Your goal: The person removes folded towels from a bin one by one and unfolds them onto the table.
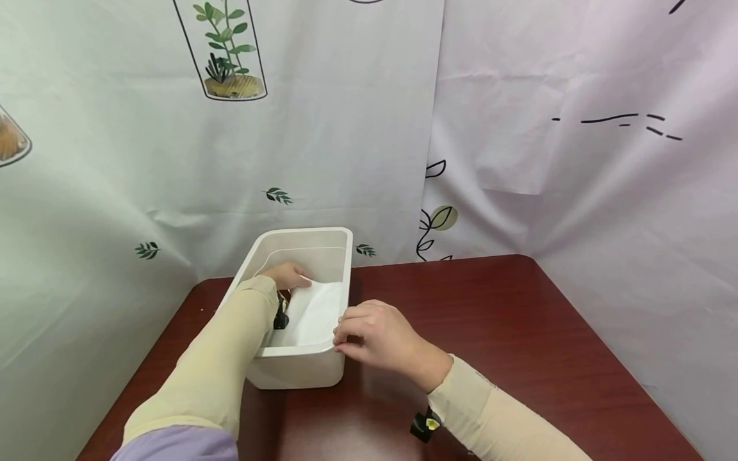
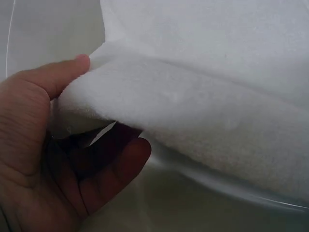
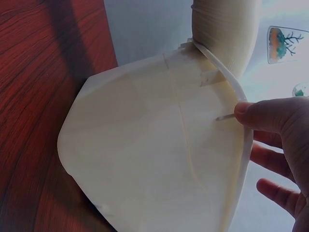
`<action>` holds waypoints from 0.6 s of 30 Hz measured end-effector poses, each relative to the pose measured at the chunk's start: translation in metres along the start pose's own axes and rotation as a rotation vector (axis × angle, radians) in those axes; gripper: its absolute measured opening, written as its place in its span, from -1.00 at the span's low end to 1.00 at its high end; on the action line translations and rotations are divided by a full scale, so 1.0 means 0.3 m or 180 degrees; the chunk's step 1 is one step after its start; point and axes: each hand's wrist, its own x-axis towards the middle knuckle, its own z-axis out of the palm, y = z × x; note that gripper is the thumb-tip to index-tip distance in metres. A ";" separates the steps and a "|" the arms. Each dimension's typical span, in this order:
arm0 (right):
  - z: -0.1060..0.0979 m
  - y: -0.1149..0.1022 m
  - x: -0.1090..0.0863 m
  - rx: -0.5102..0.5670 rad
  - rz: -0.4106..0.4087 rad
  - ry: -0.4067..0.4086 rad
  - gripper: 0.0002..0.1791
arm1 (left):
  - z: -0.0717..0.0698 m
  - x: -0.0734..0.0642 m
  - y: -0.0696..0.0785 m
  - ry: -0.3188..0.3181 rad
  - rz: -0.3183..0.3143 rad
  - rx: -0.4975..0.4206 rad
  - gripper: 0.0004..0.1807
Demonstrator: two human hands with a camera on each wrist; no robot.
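Note:
A white plastic bin [image 1: 296, 371] stands on the table, with a soft white cloth [image 1: 319, 310] lying inside it. Reaching down into the bin, my left hand [image 1: 286, 275] pinches a corner of the cloth. In the left wrist view the thumb lies on top of the fuzzy cloth [image 2: 193, 92], while the other fingers are curled beneath its edge. My right hand [image 1: 375, 336] grips the bin's near right corner. The right wrist view shows its thumb [image 3: 263, 113] against the outside of the rim and the fingers on the far side.
The dark red wooden table [image 1: 461, 320] reaches out to the right of the bin. A pale printed curtain [image 1: 357, 128] hangs behind and along both sides. A small black device [image 1: 423, 427] is strapped at the right wrist.

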 end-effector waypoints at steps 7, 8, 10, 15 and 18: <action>0.002 0.000 0.002 -0.0033 -0.0050 0.0053 -0.82 | 0.000 -0.021 0.012 0.0140 -0.0023 0.0101 -0.65; 0.002 0.000 0.002 -0.0035 -0.0058 0.0058 -0.81 | -0.001 -0.021 0.012 0.0145 -0.0011 0.0100 -0.64; 0.002 0.000 0.003 -0.0039 -0.0067 0.0064 -0.82 | -0.004 -0.019 0.010 0.0159 -0.0007 0.0107 -0.65; 0.002 0.000 0.004 -0.0045 -0.0055 0.0071 -0.81 | -0.019 -0.014 0.024 0.0120 -0.0100 0.0025 -0.64; 0.001 0.001 0.004 -0.0038 -0.0037 0.0073 -0.81 | -0.030 -0.021 0.051 0.0056 -0.0182 -0.0039 -0.62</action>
